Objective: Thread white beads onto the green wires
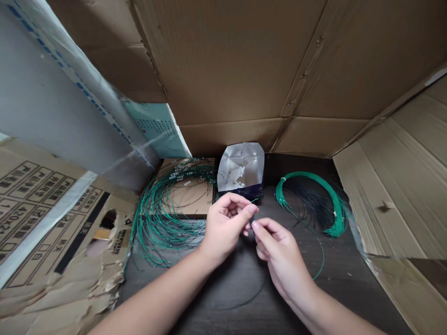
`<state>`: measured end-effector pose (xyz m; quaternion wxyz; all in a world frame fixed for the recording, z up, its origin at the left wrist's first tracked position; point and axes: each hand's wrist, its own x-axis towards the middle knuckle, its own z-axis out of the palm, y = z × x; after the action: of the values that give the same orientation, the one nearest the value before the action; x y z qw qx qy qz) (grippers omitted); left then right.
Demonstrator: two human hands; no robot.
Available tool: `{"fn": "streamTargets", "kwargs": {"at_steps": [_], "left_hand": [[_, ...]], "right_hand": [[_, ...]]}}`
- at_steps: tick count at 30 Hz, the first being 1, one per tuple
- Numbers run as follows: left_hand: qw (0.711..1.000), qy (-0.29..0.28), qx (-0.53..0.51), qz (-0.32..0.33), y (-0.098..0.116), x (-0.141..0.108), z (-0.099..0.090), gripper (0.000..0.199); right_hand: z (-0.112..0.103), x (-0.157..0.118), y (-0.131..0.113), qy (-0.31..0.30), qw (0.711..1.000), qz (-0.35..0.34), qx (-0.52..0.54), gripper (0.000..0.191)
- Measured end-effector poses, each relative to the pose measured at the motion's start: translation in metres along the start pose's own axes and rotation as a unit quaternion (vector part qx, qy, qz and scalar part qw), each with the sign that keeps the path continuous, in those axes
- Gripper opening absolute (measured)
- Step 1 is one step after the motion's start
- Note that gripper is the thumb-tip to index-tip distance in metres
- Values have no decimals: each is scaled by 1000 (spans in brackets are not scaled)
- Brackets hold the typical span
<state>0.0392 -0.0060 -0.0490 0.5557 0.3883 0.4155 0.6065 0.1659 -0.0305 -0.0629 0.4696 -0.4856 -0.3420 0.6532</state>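
Observation:
My left hand (228, 223) is closed in a pinch, and a short green wire (254, 200) end sticks out past its thumb and fingertip. Right beside it my right hand (275, 242) also pinches, with its fingertips at a dark stretch of wire just under the left thumb. Fingers hide most of what lies between the hands. Behind them stands an open silver-lined pouch (244, 151) with small white beads (236, 176) inside. Left of the hands spreads a loose bundle of green wires (153, 232), with white beads on its far part.
A tied coil of green wire (307, 174) with black ends lies at right on the dark table (237, 284). A flat cardboard box (195, 197) sits under the left bundle. Cardboard walls (237, 70) rise at the back and sides. A loose wire (323, 251) curves beside my right arm.

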Motion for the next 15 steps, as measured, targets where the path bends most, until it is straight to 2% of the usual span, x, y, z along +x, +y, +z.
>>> {"fn": "streamTargets", "kwargs": {"at_steps": [6, 9, 12, 15], "left_hand": [[1000, 28, -10, -4, -2, 2, -1, 33], [998, 54, -14, 10, -6, 7, -4, 36], [997, 77, -17, 14, -11, 13, -8, 39], [995, 99, -20, 13, -14, 18, -12, 41]], "right_hand": [[-5, 1, 4, -37, 999, 10, -23, 60], [-13, -1, 2, -33, 999, 13, -27, 61], [-28, -6, -3, -35, 998, 25, -36, 62], [-53, -17, -10, -48, 995, 59, -69, 60]]}}
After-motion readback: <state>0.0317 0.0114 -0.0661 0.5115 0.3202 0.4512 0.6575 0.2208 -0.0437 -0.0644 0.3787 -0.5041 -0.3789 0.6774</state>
